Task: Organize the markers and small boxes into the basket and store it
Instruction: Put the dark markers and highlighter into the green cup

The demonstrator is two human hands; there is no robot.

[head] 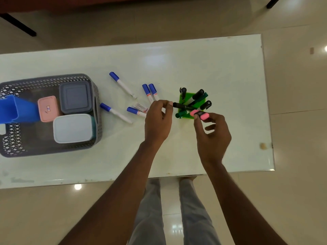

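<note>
A grey perforated basket (96, 96) stands at the table's left, holding a grey box (75, 97), a pink box (47, 108), a white box (72, 128) and a blue holder (16, 108). Several blue-capped markers (122, 84) lie loose on the white table. A green holder (184, 99) at the centre holds several black and green markers. My left hand (157, 121) is shut on a black marker (180, 105) whose tip points into the green holder. My right hand (212, 133) grips a pink highlighter (199, 114) just in front of the green holder.
The table's front edge (123, 181) lies close to my legs and its right edge (267, 103) is beyond my right hand. Dark furniture legs (19, 25) stand on the tiled floor behind the table.
</note>
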